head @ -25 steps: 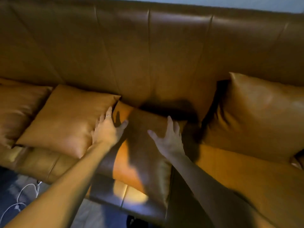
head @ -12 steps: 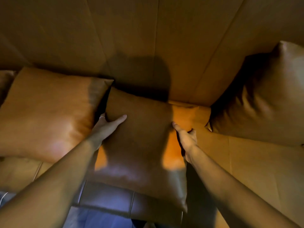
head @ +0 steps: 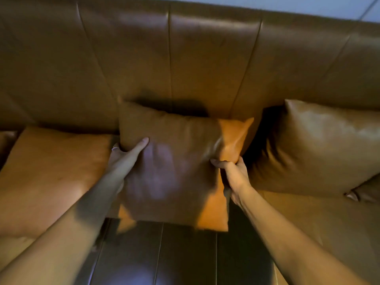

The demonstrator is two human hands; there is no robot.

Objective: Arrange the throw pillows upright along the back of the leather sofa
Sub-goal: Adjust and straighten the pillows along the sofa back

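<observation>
I see both hands clamped on the middle pillow (head: pixel 174 161): the left hand (head: pixel 123 159) grips its left edge, thumb lying across the front, and the right hand (head: pixel 232 171) pinches its right edge in clenched fingers (head: pixel 218 162). The pillow stands nearly upright between them, its top against the sofa back (head: pixel 205 58). Just left of the left fingers a second pillow (head: pixel 55 173) lies slanted; right of the right fingers a third pillow (head: pixel 320 149) leans on the backrest.

No text, label, brand, number or sign can be read anywhere in view.
</observation>
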